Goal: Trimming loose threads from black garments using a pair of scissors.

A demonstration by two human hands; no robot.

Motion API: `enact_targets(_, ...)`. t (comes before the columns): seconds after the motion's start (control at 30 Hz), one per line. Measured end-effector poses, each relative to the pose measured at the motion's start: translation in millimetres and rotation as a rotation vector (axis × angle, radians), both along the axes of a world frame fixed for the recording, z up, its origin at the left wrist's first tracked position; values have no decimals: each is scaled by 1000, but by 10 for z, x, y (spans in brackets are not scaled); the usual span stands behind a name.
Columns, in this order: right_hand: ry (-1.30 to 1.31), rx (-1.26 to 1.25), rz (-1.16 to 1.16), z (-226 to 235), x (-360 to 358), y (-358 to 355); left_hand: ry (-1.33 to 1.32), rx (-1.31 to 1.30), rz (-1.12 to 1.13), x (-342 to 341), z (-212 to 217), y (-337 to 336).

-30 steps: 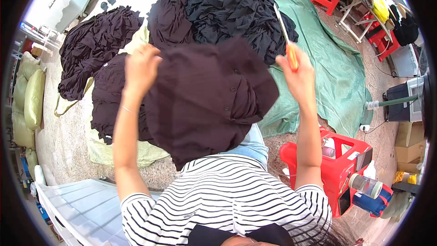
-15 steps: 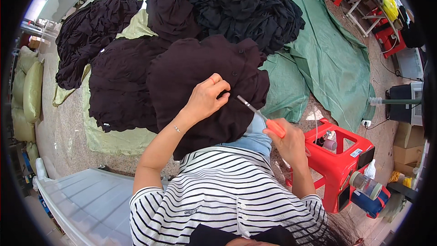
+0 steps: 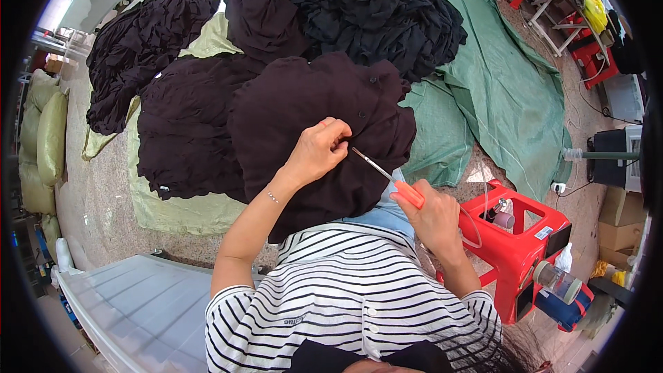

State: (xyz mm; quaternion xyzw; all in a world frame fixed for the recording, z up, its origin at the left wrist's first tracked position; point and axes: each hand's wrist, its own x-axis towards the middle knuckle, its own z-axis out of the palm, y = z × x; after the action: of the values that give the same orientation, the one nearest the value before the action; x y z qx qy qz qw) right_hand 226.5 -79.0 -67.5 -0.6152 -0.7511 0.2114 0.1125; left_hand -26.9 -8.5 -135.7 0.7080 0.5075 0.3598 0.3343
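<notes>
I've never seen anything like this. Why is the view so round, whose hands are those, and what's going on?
There is no robot here, just a person with two bare hands. The pictures come from a wide fisheye camera worn on the head, looking down, so edges bend and you see the wearer's own striped shirt.

The right hand holds an orange-handled tool with a thin metal shaft. The left hand is bunched over a dark buttoned garment across the lap; whether it pinches anything is hard to tell.

On the floor beyond lie heaps of dark cloth, with a green sheet on the right and a red stool nearer the person.
</notes>
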Motion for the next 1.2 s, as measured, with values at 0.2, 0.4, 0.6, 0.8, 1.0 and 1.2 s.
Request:
enact_targets(0.2,57,69,-106,56,51,110,-64,-26,-50,20,255,140)
enact_targets(0.4,45,122,-125,149,68,255,280,121,-159,103,205,525)
enact_targets(0.6,-6,89,-110,101,74,291,211,166,-46,212,64,585)
enact_targets(0.8,-19,93,-107,116,83,318,183,197,-27,192,27,624)
enact_targets(1.0,0,99,-96,61,68,303,164,230,-20,200,10,603)
enact_targets(1.2,78,163,-153,71,89,218,139,185,5,169,-7,559)
